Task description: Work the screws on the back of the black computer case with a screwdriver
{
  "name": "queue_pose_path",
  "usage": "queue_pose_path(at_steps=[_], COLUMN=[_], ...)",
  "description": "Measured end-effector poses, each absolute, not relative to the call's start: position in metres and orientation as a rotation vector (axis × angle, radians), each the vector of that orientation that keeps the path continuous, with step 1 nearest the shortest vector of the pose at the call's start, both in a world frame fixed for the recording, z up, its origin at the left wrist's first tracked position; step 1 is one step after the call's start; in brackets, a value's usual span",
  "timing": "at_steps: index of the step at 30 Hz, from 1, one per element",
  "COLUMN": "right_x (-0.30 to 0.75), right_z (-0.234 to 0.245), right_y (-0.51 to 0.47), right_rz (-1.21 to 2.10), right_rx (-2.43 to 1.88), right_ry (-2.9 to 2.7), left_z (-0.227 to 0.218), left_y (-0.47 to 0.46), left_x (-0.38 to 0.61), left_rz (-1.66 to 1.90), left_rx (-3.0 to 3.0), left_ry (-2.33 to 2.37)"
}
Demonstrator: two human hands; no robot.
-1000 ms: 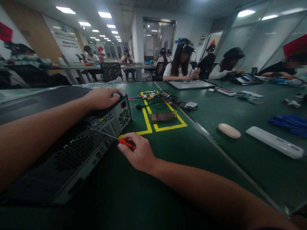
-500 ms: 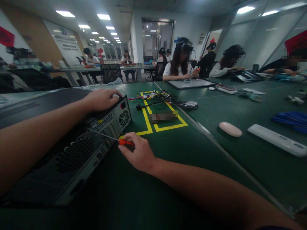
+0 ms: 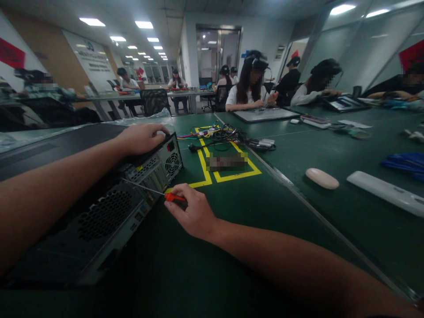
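Note:
On the left a black computer case (image 3: 59, 251) lies on its side, its rear panel with vents, slots and a power supply fan turned to the right. My left hand (image 3: 142, 138) is laid over its top, fingers bent round the edge by the power supply. In my right hand (image 3: 194, 212) is a screwdriver (image 3: 175, 198) with a red and black handle, gripped between thumb and fingers. Its long thin shaft points left, and the tip meets the rear panel at about mid-height. Whether a screw sits under the tip I cannot make out.
Beyond the case lies a tangle of cables (image 3: 228, 134) by yellow tape (image 3: 236, 176) on the green table. To the right are a pinkish oval case (image 3: 322, 178), a long white object (image 3: 386, 192) and a blue bundle (image 3: 402, 164). Several people work at tables behind.
The view has shifted slightly, so table objects appear a little further right. Both hands, the screwdriver and the computer case keep their positions relative to each other.

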State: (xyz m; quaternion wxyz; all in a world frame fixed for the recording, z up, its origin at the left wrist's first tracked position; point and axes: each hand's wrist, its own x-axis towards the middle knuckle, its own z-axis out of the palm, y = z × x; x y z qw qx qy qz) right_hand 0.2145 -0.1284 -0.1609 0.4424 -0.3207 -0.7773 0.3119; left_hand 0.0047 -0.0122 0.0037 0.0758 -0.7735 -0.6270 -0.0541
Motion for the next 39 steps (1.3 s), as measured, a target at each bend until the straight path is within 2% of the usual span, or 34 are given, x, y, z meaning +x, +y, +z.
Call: queue_pose_path(at_steps=[32,39], right_x=[0.2152,0.2164], right_z=[-0.1597,-0.1595], right_y=[-0.1282,-0.1314], right_rz=[0.665,0.747], right_rx=[-0.731,-0.748], right_ry=[-1.923,-1.909], left_z=[0.0056,0.0054], left_y=[-0.0079,-0.0079], left_x=[0.0040,0.0041], left_rz=[-0.160,-0.187], left_rx=[-2.322,-2.330], left_ry=[-1.858,-1.864])
